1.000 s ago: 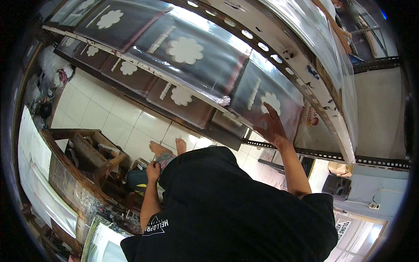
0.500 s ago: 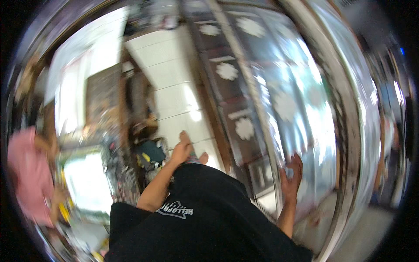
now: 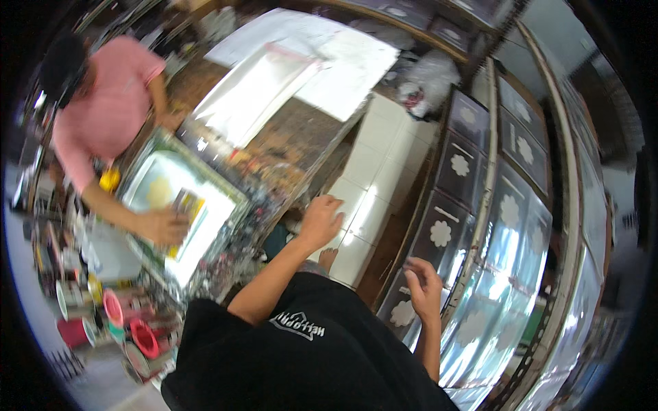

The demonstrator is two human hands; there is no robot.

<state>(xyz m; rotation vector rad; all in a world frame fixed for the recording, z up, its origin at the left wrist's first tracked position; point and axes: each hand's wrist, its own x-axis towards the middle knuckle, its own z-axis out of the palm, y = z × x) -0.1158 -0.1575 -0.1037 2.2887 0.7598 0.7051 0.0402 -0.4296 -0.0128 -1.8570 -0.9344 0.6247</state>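
Left hand (image 3: 321,220), right hand (image 3: 426,288): both empty, loosely spread. Risk: sheets (image 3: 441,233) shifted or smeared. Possible cause: right hand swinging into rack (image 3: 491,137).

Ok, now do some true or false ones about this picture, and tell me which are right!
1. The left hand looks empty. True.
2. The right hand is gripping a cup. False: it looks empty.
3. The co-worker's top is green. False: it is pink.
4. White flower-like shapes show on the dark sheets. True.
5. The floor is red carpet. False: it has pale tiles.
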